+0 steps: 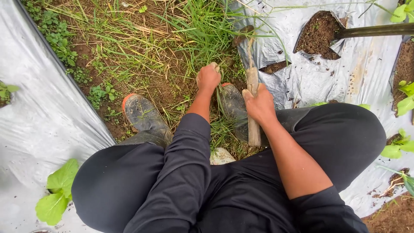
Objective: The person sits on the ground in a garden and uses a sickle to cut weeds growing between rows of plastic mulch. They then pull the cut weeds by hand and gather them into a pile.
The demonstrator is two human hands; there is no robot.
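Weedy soil (142,86) between 2 plastic mulch sheets (34,116)

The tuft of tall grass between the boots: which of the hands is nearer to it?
Left. The left hand grips the grass tuft at its base; the right hand is off to its right, holding a wooden handle.

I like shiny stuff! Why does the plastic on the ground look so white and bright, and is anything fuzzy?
In the head view, daylight glares off the silvery plastic sheet, washing it pale; the grass and both hands, the left hand and the right hand on a wooden handle, look sharp; shadows are soft; the edges bend slightly, like a wide lens.
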